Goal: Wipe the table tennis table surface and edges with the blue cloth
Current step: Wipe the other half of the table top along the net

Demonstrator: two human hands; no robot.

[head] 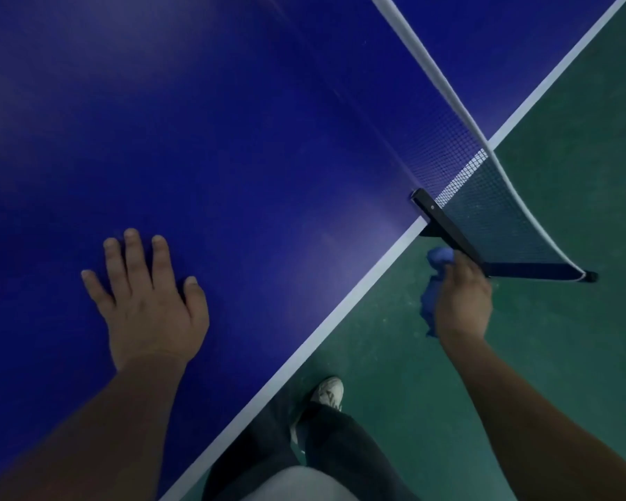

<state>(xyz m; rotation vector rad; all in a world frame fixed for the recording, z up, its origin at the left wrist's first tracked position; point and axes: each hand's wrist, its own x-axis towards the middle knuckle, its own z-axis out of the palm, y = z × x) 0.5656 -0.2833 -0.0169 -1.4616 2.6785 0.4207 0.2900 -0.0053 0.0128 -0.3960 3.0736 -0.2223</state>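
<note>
Left hand (149,301): flat on the table tennis table (232,139), fingers straight and spread, holding nothing; it appears to brace the person's lean.
Right hand (463,298): off the side of the table, over the green floor (557,374), fingers curled tight round the blue cloth (435,283).
Blue cloth: bunched in the right hand, a lobe above the knuckles and a tail hanging below; just beside the black net bracket (445,226), not touching the table top.
White edge line (340,312): runs between the two hands; the side edge beneath it is hidden from here.
Net (485,197): stretched from the bracket, white tape along its top.
Risk, snagging: the loose cloth tail could catch on the bracket or mesh if the wipe passes close.
Risk, coverage: a bunched cloth probably wipes a narrow strip, so parts of the edge near the clamp may be missed.
Risk, marks: the pressed left palm may leave prints on the surface.
</note>
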